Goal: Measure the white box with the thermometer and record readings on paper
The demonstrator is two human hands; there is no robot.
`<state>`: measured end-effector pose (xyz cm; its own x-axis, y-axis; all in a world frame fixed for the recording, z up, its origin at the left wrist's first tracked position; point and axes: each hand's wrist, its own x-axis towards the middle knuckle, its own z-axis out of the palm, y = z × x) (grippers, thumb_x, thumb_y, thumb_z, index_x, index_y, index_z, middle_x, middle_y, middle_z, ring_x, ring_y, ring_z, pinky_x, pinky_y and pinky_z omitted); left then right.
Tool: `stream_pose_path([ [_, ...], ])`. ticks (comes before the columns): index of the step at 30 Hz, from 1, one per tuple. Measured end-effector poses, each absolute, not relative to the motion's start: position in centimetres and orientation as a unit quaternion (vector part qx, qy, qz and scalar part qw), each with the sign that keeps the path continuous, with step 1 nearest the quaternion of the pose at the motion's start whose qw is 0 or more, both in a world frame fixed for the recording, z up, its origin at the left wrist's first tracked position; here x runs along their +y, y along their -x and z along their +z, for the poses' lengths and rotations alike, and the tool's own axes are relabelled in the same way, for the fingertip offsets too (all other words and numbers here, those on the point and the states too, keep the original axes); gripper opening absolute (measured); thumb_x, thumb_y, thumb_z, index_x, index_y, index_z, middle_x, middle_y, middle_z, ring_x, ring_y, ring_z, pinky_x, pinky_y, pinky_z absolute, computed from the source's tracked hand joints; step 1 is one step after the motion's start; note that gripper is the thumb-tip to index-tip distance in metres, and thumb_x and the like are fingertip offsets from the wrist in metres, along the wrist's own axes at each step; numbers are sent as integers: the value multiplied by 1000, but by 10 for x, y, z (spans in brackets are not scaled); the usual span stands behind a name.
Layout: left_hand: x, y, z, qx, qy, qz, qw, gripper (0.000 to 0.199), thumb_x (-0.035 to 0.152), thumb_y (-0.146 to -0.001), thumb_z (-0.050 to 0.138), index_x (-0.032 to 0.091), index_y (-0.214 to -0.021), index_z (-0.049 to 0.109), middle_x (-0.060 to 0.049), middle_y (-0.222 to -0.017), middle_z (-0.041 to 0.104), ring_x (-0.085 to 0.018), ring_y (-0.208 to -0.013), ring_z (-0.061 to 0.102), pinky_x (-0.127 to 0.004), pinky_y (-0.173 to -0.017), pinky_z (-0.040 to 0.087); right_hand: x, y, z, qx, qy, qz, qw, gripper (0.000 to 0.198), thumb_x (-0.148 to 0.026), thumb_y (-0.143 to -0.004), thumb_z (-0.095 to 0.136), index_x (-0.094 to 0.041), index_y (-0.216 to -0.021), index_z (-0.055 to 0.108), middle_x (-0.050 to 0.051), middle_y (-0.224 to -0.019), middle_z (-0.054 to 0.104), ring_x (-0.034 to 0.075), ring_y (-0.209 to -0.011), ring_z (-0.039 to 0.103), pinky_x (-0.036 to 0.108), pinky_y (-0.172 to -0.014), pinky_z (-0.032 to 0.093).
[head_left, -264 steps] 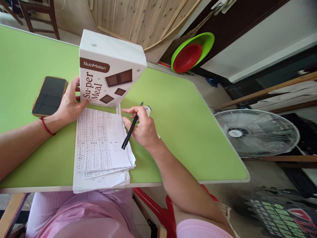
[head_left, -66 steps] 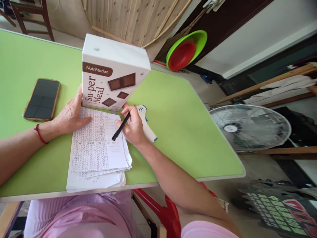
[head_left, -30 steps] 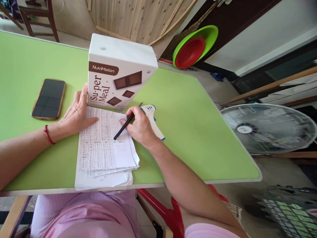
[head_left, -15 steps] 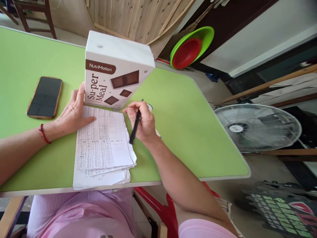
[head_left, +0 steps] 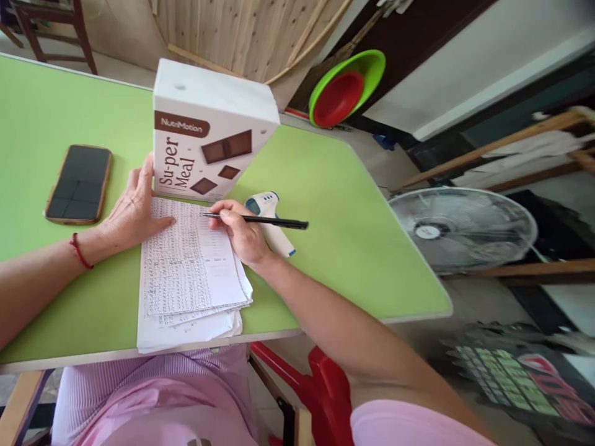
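Note:
A stack of handwritten papers (head_left: 186, 272) lies on the green table near its front edge. My left hand (head_left: 132, 210) rests with fingers spread, thumb on the top sheet and fingertips beside the white box (head_left: 214, 130). My right hand (head_left: 244, 235) grips a black pen (head_left: 274, 220) over the upper right of the top sheet. The pen lies nearly level, its tip pointing left close to the paper; I cannot tell if it touches. The box, marked "Su-per Meal", stands upright behind the papers. A white and blue infrared thermometer (head_left: 276, 238) lies partly hidden behind my right hand and the pen.
A smartphone (head_left: 80, 184) lies left of my left hand on the green table (head_left: 353, 260). Beyond the table's right edge stands a fan (head_left: 465, 229). Green and red basins (head_left: 339, 99) are behind. A red plastic stool (head_left: 325, 384) is below the front edge.
My right hand has moved left onto the paper, and the pen has swung from steep to nearly level with its tip at the sheet. More of the thermometer shows. The left hand stays in place.

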<state>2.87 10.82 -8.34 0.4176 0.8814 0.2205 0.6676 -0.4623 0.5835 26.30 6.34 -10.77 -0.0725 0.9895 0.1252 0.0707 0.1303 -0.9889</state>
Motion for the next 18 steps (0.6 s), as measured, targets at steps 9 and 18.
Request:
stream_pose_path([
  [9,107,-30,-78,491,-808,248,212,102,23,-70,79,18,-150,17,-18,-134,39,-32,-103,60,-55,-97,51,65,-270,-100,-566,455,468,504,23,-46,-82,61,-23,-87,61,-4,-69,63,12,-67,59,29,-69,50],
  [18,109,-28,-85,481,-810,255,218,108,28,-69,76,22,-154,9,-18,-136,39,-33,-107,60,-53,-97,51,49,-261,-99,-575,496,385,525,13,-33,-75,59,-23,-83,60,-3,-70,61,12,-63,55,29,-62,47],
])
